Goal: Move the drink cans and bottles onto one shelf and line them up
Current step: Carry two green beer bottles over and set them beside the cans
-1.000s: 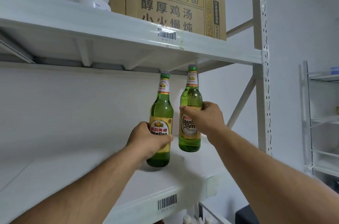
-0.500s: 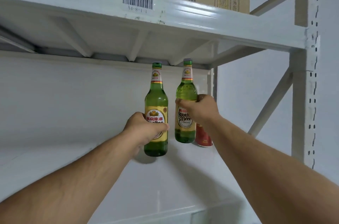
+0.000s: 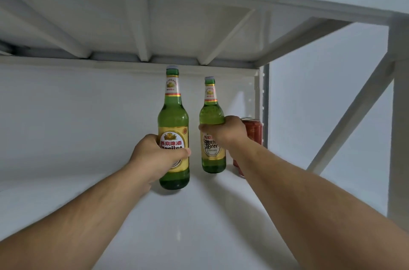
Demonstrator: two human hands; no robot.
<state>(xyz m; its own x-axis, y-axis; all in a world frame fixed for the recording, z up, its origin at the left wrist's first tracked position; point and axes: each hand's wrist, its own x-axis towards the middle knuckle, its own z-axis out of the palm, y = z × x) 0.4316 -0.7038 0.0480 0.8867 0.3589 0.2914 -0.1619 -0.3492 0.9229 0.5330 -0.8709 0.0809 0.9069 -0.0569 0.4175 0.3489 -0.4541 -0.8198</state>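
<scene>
Two upright green beer bottles with gold labels are over the white shelf (image 3: 188, 221). My left hand (image 3: 155, 157) grips the nearer left bottle (image 3: 173, 119) around its label. My right hand (image 3: 225, 131) holds the right bottle (image 3: 212, 112) at its shoulder, deeper in, near the back wall. Both bottle bases look to be at the shelf surface; whether they rest on it I cannot tell. A red drink can (image 3: 254, 130) stands right of the right bottle, at the back right corner, partly hidden by my right wrist.
The underside of the upper shelf (image 3: 177, 26) with its ribs hangs close above the bottle caps. A white upright post (image 3: 400, 114) and a diagonal brace (image 3: 352, 114) frame the right side. The shelf's left part is bare white surface.
Both hands have carried the bottles deeper into the shelf and lower. The view moved closer in under the upper shelf, and the red can shows more.
</scene>
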